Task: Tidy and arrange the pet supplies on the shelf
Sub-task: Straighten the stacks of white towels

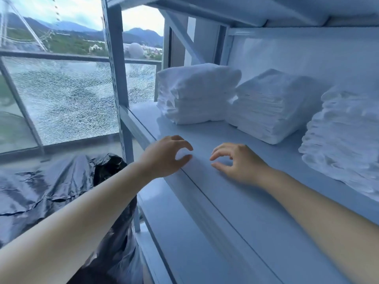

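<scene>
Three white stacks of folded pet pads stand in a row on the white metal shelf (pixel 205 140): a left pack (pixel 194 95), a middle pack (pixel 272 105) and a right pack (pixel 344 136) at the frame's edge. Both my hands hover over the shelf's front edge, in front of the packs and apart from them. My left hand (pixel 166 156) has loosely curled fingers and holds nothing. My right hand (pixel 235 160) is the same, fingers loosely bent, empty.
A black plastic bag (pixel 61 191) lies on the floor left of the shelf. The perforated shelf upright (pixel 117 68) rises at the left. Behind it is a window with a shattered glass railing panel (pixel 67 99). A lower shelf (pixel 184 232) shows below.
</scene>
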